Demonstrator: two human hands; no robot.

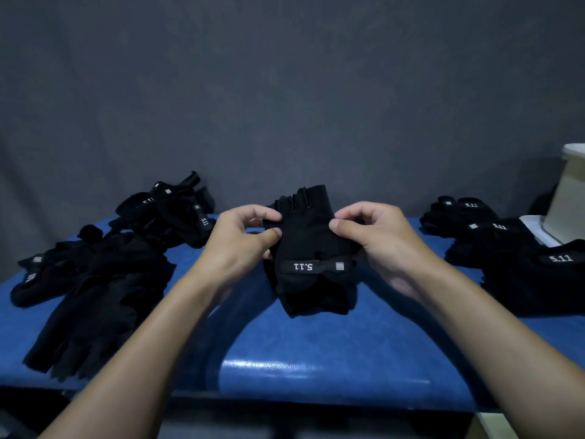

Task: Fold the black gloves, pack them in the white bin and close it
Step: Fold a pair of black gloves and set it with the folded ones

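A pair of black fingerless gloves [308,248], laid one on the other with a "5.11" wrist strap facing me, is held just above the blue padded table [316,353]. My left hand [250,236] pinches its left edge between thumb and fingers. My right hand [367,232] pinches the right edge the same way. The white bin [569,191] stands at the far right edge of the view, only partly visible.
A loose heap of black gloves [95,280] lies on the left, with more gloves [171,210] behind it. A stack of gloves [506,248] sits on the right near the bin. A dark grey cloth backdrop hangs behind the table.
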